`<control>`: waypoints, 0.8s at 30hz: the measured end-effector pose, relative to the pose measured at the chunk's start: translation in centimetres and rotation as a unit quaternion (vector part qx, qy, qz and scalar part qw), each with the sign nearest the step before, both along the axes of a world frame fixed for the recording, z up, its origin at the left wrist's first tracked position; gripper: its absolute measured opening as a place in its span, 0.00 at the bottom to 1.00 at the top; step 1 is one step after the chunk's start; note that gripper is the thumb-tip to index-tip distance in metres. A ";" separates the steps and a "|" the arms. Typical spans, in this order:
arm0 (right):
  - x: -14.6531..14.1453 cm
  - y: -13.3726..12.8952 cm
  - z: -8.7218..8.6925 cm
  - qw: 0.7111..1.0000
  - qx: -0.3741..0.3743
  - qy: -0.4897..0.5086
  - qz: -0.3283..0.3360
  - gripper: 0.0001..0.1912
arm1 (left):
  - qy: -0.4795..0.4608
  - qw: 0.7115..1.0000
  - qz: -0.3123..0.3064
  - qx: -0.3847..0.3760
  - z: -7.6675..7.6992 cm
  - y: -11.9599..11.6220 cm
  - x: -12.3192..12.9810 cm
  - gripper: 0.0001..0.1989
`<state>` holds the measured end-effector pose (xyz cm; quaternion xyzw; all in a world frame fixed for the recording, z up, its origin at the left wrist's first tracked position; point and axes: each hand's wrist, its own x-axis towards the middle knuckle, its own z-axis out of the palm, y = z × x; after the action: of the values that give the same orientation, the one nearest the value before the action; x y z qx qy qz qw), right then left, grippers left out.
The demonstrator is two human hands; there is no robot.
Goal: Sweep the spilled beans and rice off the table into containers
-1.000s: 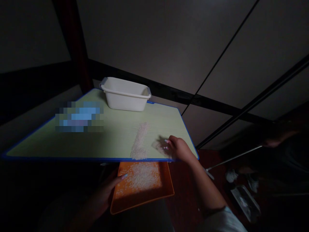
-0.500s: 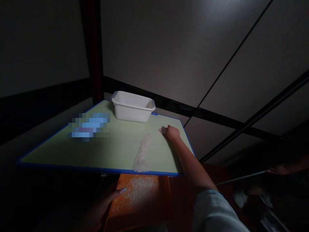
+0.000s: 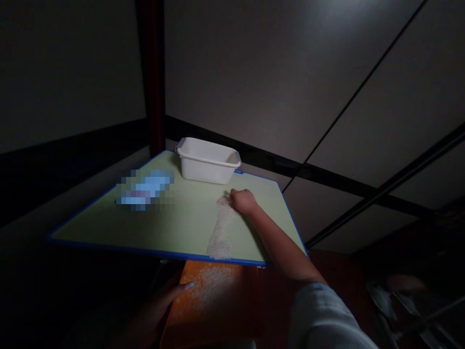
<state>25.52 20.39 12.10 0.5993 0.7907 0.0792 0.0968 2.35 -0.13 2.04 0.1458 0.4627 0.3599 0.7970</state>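
Observation:
My right hand [image 3: 244, 201] is closed, resting low over the pale green tabletop [image 3: 163, 218] at the far end of a strip of rice-like white grains [image 3: 220, 232]. What its curled fingers hold, if anything, is too dark to make out. The strip runs down to the table's blue front edge. Below that edge my left hand [image 3: 178, 291] grips the left side of an orange tray [image 3: 232, 320], thumb over its rim and the other fingers hidden. More pale grains [image 3: 209, 288] lie scattered in this tray.
A white plastic tub [image 3: 207, 169] stands at the back of the table. To its left lies a pixelated blue-and-white item [image 3: 145, 190]. Wall panels [image 3: 254, 72] rise behind the table. At the lower right, another person's shoes [image 3: 381, 298] show dimly on the floor.
My right hand has moved left, from beside the grain strip to its far end. My left hand stays on the tray. The view has shifted slightly.

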 end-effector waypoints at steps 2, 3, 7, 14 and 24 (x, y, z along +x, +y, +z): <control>0.0 -0.8 -0.2 1.000 -0.001 0.002 0.018 0.17 | 0.007 1.000 -0.005 0.001 -0.1 0.0 0.0 0.35; 0.0 -1.2 -0.3 1.000 -0.002 0.003 0.026 0.17 | 0.011 1.000 -0.007 -0.001 -0.1 0.0 0.1 0.35; 0.0 -2.9 -0.9 0.998 -0.002 0.015 0.063 0.18 | 0.034 0.999 -0.015 -0.003 -0.1 0.0 0.2 0.37; 0.0 -6.1 -1.3 0.997 -0.018 0.037 0.062 0.19 | 0.056 0.998 -0.024 0.013 0.4 0.0 0.2 0.33; 0.3 -10.1 -1.2 0.994 -0.042 0.078 0.057 0.18 | 0.036 0.998 -0.047 0.028 0.6 0.1 0.5 0.35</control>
<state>25.84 10.30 10.87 0.5529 0.8314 0.0045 0.0556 2.86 -0.07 2.67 0.2026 0.4729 0.3295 0.7917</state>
